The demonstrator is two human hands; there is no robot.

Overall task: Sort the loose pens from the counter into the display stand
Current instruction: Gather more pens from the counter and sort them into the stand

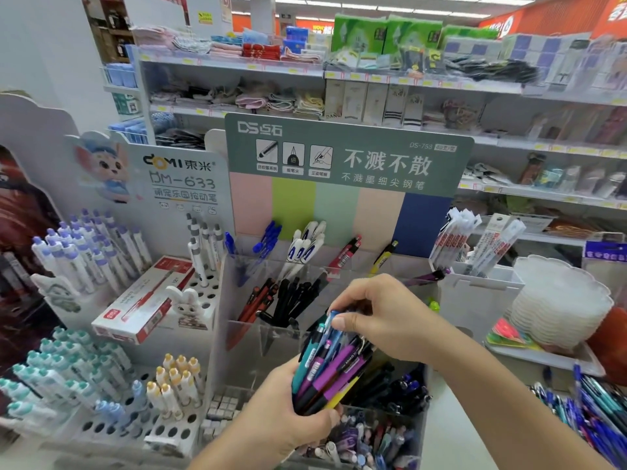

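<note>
Store shelves [390, 86] of folded cloths and packaged goods fill the background, and in front of them stands the display stand [346, 154], a clear acrylic rack under a grey-green header card with pastel stripes. Its upper compartments hold blue pens [266, 239], white-and-blue pens [307, 245] and a red pen [347, 251], the middle row holds black pens [295, 296], and the front tray is crowded with dark and mixed pens. To the left a white peg-hole stand [101, 395] carries purple-, teal- and yellow-capped pens, with a red-and-white pen box [142, 300] lying on it (tilted, resting across the holes). At the far right, more loose pens [590, 405] lie heaped on the surface [451, 432], near a stack of white scalloped dishes [556, 300]. In front of the stand, the left hand [281, 412] has its grip curled around a bundle of pens [329, 371], teal, purple, black and yellow, fanned upward. The right hand [380, 313] reaches over the bundle's top, thumb and fingers pinching a blue pen [330, 325] in it.
</note>
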